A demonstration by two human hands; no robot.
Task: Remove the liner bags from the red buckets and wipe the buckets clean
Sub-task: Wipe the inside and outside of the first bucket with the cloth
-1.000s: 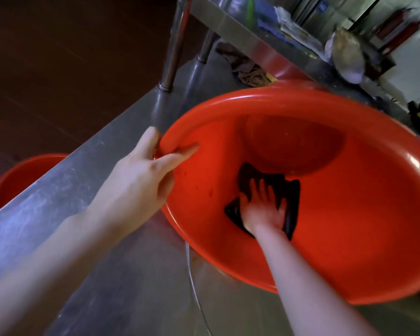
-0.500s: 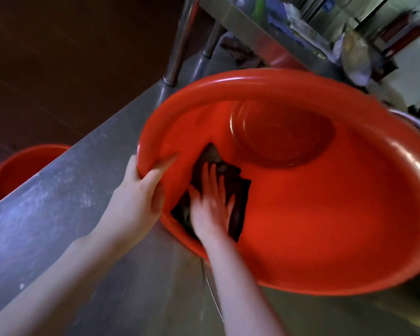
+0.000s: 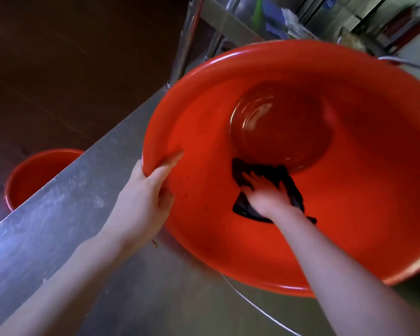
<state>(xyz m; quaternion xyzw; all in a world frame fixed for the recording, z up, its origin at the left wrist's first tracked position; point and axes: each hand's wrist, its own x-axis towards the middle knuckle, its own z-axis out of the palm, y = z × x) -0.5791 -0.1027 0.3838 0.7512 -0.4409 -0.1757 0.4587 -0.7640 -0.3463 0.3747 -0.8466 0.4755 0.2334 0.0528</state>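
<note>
wiping step in hand: the red bucket (image 3: 349, 190), no liner in it, sits tilted at the worktop (image 3: 58, 226) edge, its rim clasped by the left hand (image 3: 143, 202). the right hand (image 3: 264, 197) presses a dark cloth (image 3: 291, 190) flat-fingered against the inner wall; the base likely needs wiping next.

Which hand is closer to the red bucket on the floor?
Left. The left hand grips the big bucket's rim on the side facing the floor bucket; the right hand presses a cloth deeper inside, farther off.
</note>
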